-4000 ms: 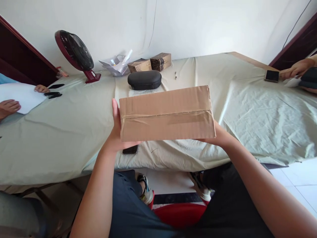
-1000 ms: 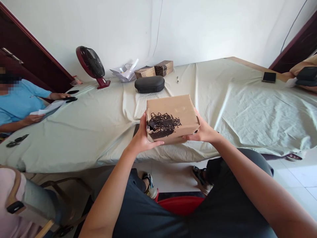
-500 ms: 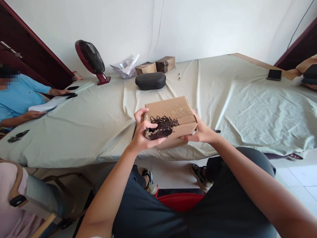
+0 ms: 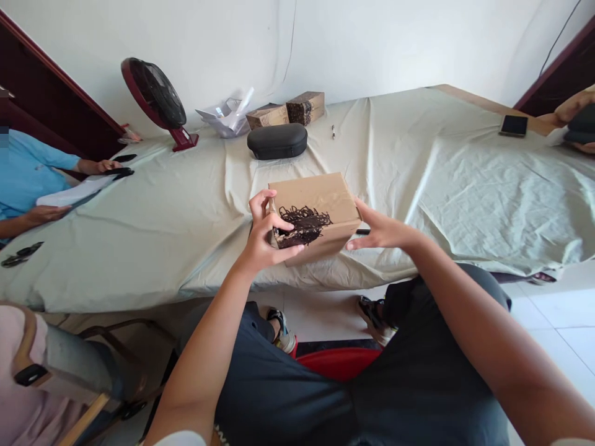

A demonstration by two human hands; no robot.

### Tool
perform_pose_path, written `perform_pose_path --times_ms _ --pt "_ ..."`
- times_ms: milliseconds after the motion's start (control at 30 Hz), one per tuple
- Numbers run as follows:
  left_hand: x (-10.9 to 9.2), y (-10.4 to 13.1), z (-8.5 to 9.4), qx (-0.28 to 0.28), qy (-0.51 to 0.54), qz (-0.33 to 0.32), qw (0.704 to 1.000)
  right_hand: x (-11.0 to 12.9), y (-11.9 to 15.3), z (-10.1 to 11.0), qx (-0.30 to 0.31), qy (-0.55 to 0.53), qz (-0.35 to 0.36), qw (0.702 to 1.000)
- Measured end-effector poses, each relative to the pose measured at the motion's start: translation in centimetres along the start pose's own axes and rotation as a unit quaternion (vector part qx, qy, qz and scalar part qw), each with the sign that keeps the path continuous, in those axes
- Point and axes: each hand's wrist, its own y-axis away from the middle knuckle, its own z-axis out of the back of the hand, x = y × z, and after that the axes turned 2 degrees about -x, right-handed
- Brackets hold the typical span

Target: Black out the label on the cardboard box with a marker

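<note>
A brown cardboard box (image 4: 311, 189) with dense black scribbles along its near left edge is tilted over the front of the table. My left hand (image 4: 264, 238) grips its left end, thumb below and fingers spread over the corner. At the box's right end is my right hand (image 4: 383, 230), thumb and fingers apart. Its thumb stands clear of the cardboard; whether the fingertips touch the side I cannot tell. A dark, thin object (image 4: 363, 231) shows between that thumb and the fingers, partly hidden.
A black hard case (image 4: 277, 141), a scribbled box (image 4: 305, 108) and a clear plastic basket (image 4: 227, 121) stand toward the wall, beside a red fan (image 4: 155, 96). A pen (image 4: 333, 131) and a tablet-like device (image 4: 514, 126) lie farther right. A person in blue (image 4: 32, 173) sits left.
My right hand has loosened from the box's right end, its thumb coming off the cardboard. My left hand keeps its grip. The whole view has shifted slightly.
</note>
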Motion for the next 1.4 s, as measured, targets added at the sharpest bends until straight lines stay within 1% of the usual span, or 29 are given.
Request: perform_pose_path --times_ms 33,67,100,167,200,233,267,333,400,467,633,733,800,867,933,967,1000,1033,1067,1133,1167,1200,1233,1300,1333,1367,1400 --pt "0.5 0.0 -0.1 0.000 0.002 0.005 1.000 -0.5 0.3 1.0 0.027 0.039 -0.053 0.997" --pt "0.9 0.0 -0.2 -0.003 0.004 0.013 1.000 -1.1 0.6 2.0 0.041 0.097 -0.119 0.987" --pt "1.4 0.0 -0.3 -0.008 0.007 0.021 1.000 -1.7 0.8 2.8 0.050 0.167 -0.189 0.966" --pt "2.2 -0.1 -0.4 -0.019 0.010 0.036 0.999 -3.0 0.9 3.5 0.074 0.292 -0.312 0.901" --pt "2.4 -0.1 -0.4 -0.022 0.007 0.044 0.999 -3.5 0.8 3.4 0.086 0.332 -0.350 0.872" --pt "2.6 -0.2 -0.5 -0.024 0.001 0.052 0.998 -4.0 0.5 3.0 0.097 0.355 -0.371 0.853" --pt "2.7 -0.2 -0.5 -0.024 -0.007 0.061 0.998 -4.3 0.1 2.5 0.103 0.363 -0.377 0.846" --pt "2.8 -0.2 -0.6 -0.023 -0.016 0.070 0.997 -4.7 -1.0 1.2 0.095 0.363 -0.361 0.854" --pt "2.9 -0.2 -0.7 -0.028 -0.007 0.066 0.997 -4.7 -2.0 -0.1 0.072 0.358 -0.347 0.864" --pt "3.1 -0.2 -0.8 -0.038 0.008 0.061 0.997 -4.5 -2.7 -1.1 0.052 0.356 -0.345 0.867" --pt "4.3 0.1 -0.9 -0.064 0.026 0.067 0.995 -3.8 -3.4 -2.7 0.040 0.354 -0.352 0.866" --pt "4.7 0.1 -1.0 -0.068 0.027 0.073 0.995 -3.5 -3.4 -3.1 0.039 0.352 -0.367 0.860" --pt "4.8 0.1 -1.1 -0.070 0.029 0.081 0.994 -3.3 -3.2 -2.9 0.039 0.349 -0.391 0.851" --pt "4.7 0.1 -1.1 -0.075 0.034 0.087 0.993 -3.2 -2.7 -2.4 0.041 0.347 -0.420 0.838" --pt "4.7 0.0 -1.1 -0.079 0.041 0.091 0.992 -3.2 -1.8 -1.3 0.049 0.348 -0.436 0.829" --pt "4.6 -0.1 -1.1 -0.081 0.045 0.094 0.991 -3.1 -1.3 -0.6 0.051 0.339 -0.436 0.832" --pt "4.7 -0.2 -1.1 -0.083 0.049 0.096 0.991 -3.1 -0.8 0.3 0.050 0.319 -0.432 0.842" --pt "4.7 -0.2 -1.2 -0.085 0.054 0.099 0.990 -2.9 -0.4 1.1 0.036 0.279 -0.423 0.861" --pt "4.8 -0.3 -1.2 -0.087 0.060 0.101 0.989 -2.6 0.0 1.9 0.004 0.219 -0.411 0.885" --pt "5.0 -0.5 -1.3 -0.088 0.070 0.109 0.988 -1.7 0.4 3.3 -0.096 0.063 -0.355 0.928" --pt "5.1 -0.6 -1.4 -0.088 0.075 0.114 0.987 -1.1 0.4 3.7 -0.136 -0.025 -0.318 0.938" --pt "5.3 -0.7 -1.4 -0.087 0.080 0.120 0.986 -0.3 0.3 3.9 -0.153 -0.114 -0.279 0.941" --pt "5.5 -0.8 -1.5 -0.086 0.085 0.128 0.984 0.5 0.1 3.9 -0.144 -0.195 -0.244 0.939" --pt "5.9 -1.1 -1.6 -0.081 0.094 0.149 0.981 2.2 -0.8 3.1 -0.090 -0.307 -0.190 0.928" --pt "6.0 -1.3 -1.6 -0.077 0.099 0.159 0.979 3.1 -1.4 2.5 -0.077 -0.328 -0.162 0.927" --pt "6.2 -1.4 -1.6 -0.072 0.102 0.167 0.978 4.0 -2.2 1.7 -0.099 -0.327 -0.128 0.931" --pt "6.3 -1.6 -1.6 -0.068 0.104 0.172 0.977 4.9 -3.0 0.8 -0.145 -0.314 -0.087 0.934"
